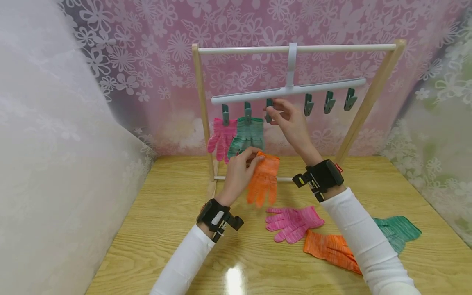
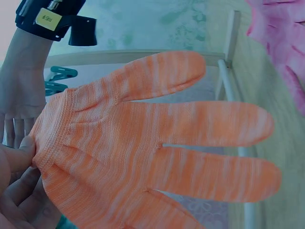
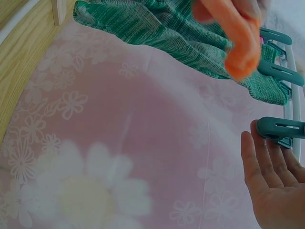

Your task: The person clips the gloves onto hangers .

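Left hand (image 1: pixel 237 172) pinching an orange glove (image 1: pixel 267 169) by its cuff, glove hanging below that grip, right hand (image 1: pixel 293 123) higher and rightward, thumb and fingers narrowed round a clip (image 3: pixel 281 129), green glove (image 1: pixel 251 130) just above the left grip.

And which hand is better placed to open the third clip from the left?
Probably the right hand: its thumb and fingers are on that clip, under the white hanger. The left hand is lower and occupied, pinching an orange glove by its cuff.
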### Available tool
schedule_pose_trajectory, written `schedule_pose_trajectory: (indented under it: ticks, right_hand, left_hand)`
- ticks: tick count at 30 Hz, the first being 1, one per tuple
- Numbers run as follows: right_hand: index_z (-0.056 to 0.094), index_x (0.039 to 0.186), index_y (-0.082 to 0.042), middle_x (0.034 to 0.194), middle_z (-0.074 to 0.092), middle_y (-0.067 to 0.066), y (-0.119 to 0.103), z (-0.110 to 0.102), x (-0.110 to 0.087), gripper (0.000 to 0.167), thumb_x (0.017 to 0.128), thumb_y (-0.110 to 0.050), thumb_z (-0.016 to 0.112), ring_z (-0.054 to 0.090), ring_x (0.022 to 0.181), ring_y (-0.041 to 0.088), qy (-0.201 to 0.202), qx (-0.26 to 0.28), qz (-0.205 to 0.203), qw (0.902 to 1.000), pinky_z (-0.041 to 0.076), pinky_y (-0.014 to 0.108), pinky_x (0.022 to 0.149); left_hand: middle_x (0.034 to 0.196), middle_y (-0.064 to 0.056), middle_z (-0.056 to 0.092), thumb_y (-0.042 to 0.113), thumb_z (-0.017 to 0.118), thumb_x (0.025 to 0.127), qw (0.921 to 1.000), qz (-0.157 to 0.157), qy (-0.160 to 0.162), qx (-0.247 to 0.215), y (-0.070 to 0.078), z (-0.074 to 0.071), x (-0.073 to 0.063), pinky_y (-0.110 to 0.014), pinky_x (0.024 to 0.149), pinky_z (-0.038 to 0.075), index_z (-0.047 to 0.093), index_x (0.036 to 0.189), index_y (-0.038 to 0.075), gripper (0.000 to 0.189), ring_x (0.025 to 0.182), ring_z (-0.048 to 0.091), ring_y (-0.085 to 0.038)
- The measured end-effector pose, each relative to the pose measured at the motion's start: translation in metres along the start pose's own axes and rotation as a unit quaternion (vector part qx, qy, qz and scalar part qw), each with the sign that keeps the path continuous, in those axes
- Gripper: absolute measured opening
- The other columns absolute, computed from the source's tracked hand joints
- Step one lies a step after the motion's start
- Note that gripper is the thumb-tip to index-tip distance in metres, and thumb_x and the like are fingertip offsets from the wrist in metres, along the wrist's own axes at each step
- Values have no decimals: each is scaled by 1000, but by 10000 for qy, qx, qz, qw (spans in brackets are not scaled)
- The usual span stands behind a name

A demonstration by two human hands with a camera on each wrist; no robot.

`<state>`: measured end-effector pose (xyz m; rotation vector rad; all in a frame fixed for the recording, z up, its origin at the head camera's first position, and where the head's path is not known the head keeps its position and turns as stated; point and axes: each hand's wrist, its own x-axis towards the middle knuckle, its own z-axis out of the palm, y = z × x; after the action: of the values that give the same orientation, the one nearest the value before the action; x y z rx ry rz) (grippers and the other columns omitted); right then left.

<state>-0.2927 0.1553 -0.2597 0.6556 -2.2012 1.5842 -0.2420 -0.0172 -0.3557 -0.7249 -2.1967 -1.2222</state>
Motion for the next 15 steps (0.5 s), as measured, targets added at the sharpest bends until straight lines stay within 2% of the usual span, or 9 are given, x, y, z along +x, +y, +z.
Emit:
schedule_pose_trajectory:
  ticks: [10,15]
  right_hand:
    - [54,144,-6,129,66,17,-5,0,-2,47,102,-25,64,66,112,23,45,-85,65,9999,55,35,96]
    - [57,141,-5,126,68,17,-6,2,0,46,101,-24,66,68,107,18,203,-49,127,9997,55,31,94]
  left_hand:
    - [89,-8,76,21,65,101,9978,303,585,70,14,-2,26,-23,62,52,69,112,5,20,72,69,-17]
    - [89,-8,76,20,64,101,9964,343,768,-62,17,-3,36,-21,58,46,69,112,5,19,69,67,-16]
